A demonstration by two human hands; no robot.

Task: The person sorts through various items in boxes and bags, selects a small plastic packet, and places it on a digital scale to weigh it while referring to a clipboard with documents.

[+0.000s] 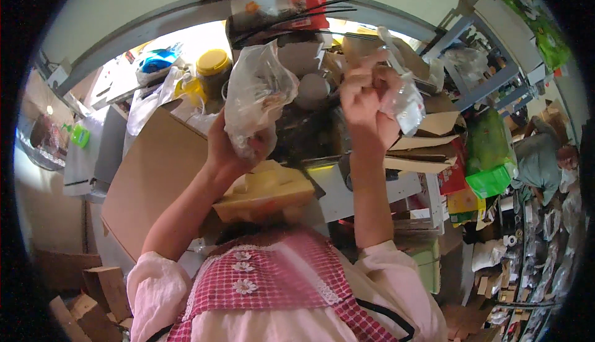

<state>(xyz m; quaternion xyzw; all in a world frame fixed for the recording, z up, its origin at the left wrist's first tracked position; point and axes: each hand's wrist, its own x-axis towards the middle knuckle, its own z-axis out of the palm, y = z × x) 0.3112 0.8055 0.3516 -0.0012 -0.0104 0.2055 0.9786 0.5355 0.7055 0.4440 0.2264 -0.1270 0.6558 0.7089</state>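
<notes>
My left hand [224, 150] is closed round the lower part of a crumpled clear plastic bag [257, 91], which stands up above my fingers. Something brownish shows faintly through its side, too blurred to name. To the right, my right hand [364, 103] is raised with curled fingers, gripping a smaller shiny clear plastic packet [407, 109]. That packet hangs down beside the wrist, and its contents cannot be made out. Below my hands lies a yellow soft bundle [273, 190] near the table's front edge.
A large cardboard sheet [155, 174] leans at left. Behind stand a jar with a yellow lid [212, 62], a yellow bottle [191, 88] and a carton [300, 53]. Flattened cardboard [427, 143] and a green bag [489, 150] lie at right, beside crowded shelves [527, 236].
</notes>
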